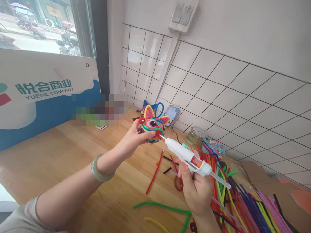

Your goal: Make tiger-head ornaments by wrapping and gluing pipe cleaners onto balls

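Observation:
My left hand (132,137) is closed around a colourful pipe-cleaner animal head (153,124), which has pink-and-yellow pointed ears, a dark eye, a red ball at its side and a blue loop on top. A pale green bangle circles my left wrist. My right hand (195,189) grips a white hot glue gun (187,155) with a glue stick jutting from its rear. The gun's nozzle points at the animal head's lower right side, at or very near its surface; I cannot tell whether they touch.
Loose pipe cleaners (155,173) lie on the wooden table (80,161), with a thick multicoloured pile (243,204) at right. By the tiled wall are a glass jar (195,135), a lit phone (172,115) and a twisted pastel bundle (213,147). A printed board (48,94) borders the left side.

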A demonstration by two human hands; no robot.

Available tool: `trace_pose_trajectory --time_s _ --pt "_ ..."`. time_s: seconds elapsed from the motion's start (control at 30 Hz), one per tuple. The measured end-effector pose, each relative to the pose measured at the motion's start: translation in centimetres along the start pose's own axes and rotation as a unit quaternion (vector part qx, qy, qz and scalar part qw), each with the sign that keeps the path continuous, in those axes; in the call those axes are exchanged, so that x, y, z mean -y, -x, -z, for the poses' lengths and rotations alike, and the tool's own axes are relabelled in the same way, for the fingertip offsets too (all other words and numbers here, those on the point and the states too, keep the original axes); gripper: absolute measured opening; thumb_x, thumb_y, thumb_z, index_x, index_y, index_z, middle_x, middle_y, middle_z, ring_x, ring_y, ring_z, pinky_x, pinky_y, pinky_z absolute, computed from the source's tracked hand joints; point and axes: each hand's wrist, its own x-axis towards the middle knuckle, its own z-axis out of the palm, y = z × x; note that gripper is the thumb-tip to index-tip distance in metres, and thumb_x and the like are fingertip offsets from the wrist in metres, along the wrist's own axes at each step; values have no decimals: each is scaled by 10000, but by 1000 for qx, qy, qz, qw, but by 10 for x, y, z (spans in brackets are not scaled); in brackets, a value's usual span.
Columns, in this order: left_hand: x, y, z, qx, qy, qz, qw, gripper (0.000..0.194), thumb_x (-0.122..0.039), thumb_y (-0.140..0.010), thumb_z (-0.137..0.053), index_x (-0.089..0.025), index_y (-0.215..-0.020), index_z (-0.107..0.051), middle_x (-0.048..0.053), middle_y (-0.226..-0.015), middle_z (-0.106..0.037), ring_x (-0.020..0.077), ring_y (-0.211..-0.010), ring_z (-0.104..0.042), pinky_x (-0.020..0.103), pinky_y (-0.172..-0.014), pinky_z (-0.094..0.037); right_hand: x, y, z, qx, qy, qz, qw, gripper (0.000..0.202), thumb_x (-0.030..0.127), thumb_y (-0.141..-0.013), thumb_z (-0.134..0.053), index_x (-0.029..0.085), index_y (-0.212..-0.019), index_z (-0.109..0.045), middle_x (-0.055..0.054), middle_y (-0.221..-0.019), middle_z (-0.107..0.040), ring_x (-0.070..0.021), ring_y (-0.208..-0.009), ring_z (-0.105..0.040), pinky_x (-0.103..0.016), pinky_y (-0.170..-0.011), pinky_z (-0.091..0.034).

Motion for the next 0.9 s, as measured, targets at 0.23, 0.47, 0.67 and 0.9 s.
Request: trace_pose_trajectory --time_s 0.23,0.47,0.67,0.9 --pt "0 2 -2 -12 -43 5 999 611 -350 -721 -815 -213 -1212 -478 143 -1195 -677 282 -964 -708 376 -721 -551 -8 3 -1 -25 62 40 997 361 496 -945 -534 191 -841 -697 -48 -635 -697 -171 -500 -602 -285 -499 -498" --pt "0 3 -3 3 -10 6 1000 624 -321 -721 -822 -227 -1229 -473 128 -1213 -677 265 -989 -706 435 -861 -549 -11 4 -2 -17 67 39 997 356 474 -957 -526 183 -834 -691 -48 -618 -689 -174 -510 -620 -276 -492 -496" --pt "2 2 -1 -2 -19 8 1000 642 -306 -720 -822 -227 -1245 -463 136 -1252 -654 266 -994 -698 384 -785 -558 -13 3 -2 -17 85 54 995 356 456 -968 -512 182 -803 -670 -38 -595 -671 -169 -512 -625 -266 -502 -509" --pt "2 1 -2 -10 -25 14 1000 648 -301 -713 -823 -210 -1248 -470 149 -1223 -666 284 -994 -696 416 -804 -557 -10 1 -3 -33 105 109 988 280 393 -975 -517 174 -890 -670 -15 -587 -652 -187 -593 -659 -261 -539 -514"
